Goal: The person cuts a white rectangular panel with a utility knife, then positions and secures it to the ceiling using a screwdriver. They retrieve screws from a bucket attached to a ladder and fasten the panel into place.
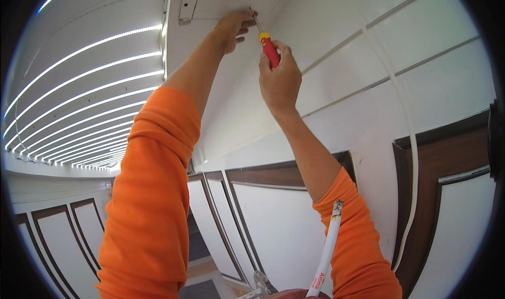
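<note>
Both my arms, in orange sleeves, reach up to a white ceiling panel. My right hand [281, 80] is wrapped round a screwdriver [270, 51] with a red and yellow handle, its metal shaft pointing up and slightly left. At the tip of that shaft, the thumb and forefinger of my left hand [233, 29] are pinched together against the panel. Whatever small thing they hold is too small to make out. The other fingers of that hand are loosely curled.
Left of my arms, rows of lit LED strips [89, 88] cross the ceiling. A white cable [410, 141] hangs down the right wall beside a brown-framed panel [423, 157]. Below are white panels with dark trim [268, 204]. A cigarette [329, 246] with an ash tip rises from the lower edge.
</note>
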Demonstrator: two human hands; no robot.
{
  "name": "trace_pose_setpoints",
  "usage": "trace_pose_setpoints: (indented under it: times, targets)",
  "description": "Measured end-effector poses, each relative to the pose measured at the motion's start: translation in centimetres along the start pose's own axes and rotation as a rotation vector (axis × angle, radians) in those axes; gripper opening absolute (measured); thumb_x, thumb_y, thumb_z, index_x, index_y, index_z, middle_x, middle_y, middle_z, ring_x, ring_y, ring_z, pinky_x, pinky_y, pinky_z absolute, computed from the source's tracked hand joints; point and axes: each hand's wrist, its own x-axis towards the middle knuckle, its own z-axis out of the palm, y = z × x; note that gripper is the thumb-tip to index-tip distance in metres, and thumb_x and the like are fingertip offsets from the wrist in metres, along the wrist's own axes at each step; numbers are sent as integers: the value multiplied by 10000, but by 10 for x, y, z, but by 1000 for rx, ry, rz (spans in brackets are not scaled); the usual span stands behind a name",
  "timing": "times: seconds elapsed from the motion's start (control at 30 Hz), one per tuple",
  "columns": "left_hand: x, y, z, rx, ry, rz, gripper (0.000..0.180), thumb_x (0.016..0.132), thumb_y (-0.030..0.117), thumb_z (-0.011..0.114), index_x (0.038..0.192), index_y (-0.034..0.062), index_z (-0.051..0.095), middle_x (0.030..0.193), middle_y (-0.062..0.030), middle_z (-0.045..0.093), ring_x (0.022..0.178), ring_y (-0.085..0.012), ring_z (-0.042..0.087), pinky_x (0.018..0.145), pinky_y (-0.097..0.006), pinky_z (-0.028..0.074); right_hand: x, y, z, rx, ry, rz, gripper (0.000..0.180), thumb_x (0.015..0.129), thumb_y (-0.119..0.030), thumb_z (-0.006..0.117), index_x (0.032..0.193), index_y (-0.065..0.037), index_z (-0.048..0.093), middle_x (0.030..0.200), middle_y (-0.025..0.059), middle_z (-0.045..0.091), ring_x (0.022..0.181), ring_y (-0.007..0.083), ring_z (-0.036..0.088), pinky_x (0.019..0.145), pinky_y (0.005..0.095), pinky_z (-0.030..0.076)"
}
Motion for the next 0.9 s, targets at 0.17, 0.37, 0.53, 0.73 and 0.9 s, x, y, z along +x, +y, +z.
trace_pose_setpoints:
  times: [0.17, 0.37, 0.53, 0.73, 0.9]
  targets:
    - [-3, 5, 2, 21, 7, -9, 383, 995, 432, 589, 1277, 201, 708, 1438, -89, 589, 1399, -308, 401, 1153, -497, 311, 2, 0, 4, 24, 19, -20, 352, 968, -142, 662, 1289, -16, 590, 1099, 185, 672, 966, 338, 695, 838, 424, 564]
    - [-1, 3, -1, 8, -11, -13, 363, 1010, 416, 582, 1273, 201, 710, 1441, -84, 590, 1422, -304, 390, 1174, -504, 295, 1, 10, 7, -38, 39, -98, 368, 958, -131, 673, 1296, -18, 585, 1071, 176, 670, 953, 331, 695, 810, 413, 572]
    - [-5, 3, 2, -9, 8, -15, 341, 1018, 400, 585, 1257, 195, 716, 1421, -74, 608, 1404, -296, 404, 1166, -499, 301, 5, 8, 2, -44, 32, -89, 349, 955, -138, 676, 1275, -21, 600, 1052, 173, 673, 934, 328, 693, 798, 414, 570]
    - [-3, 2, 0, -3, 13, -7, 329, 1020, 393, 587, 1239, 185, 720, 1395, -59, 622, 1378, -275, 429, 1157, -486, 316, 5, 4, 1, -46, 25, -80, 336, 960, -146, 671, 1261, -12, 607, 1036, 171, 673, 904, 326, 693, 783, 415, 571]
    - [0, -4, -4, -9, -1, -11, 311, 1032, 375, 576, 1225, 181, 723, 1372, -48, 625, 1359, -254, 445, 1141, -479, 339, 2, 6, 3, -54, 13, -81, 340, 959, -144, 671, 1266, -13, 605, 1044, 175, 670, 902, 329, 692, 784, 415, 571]
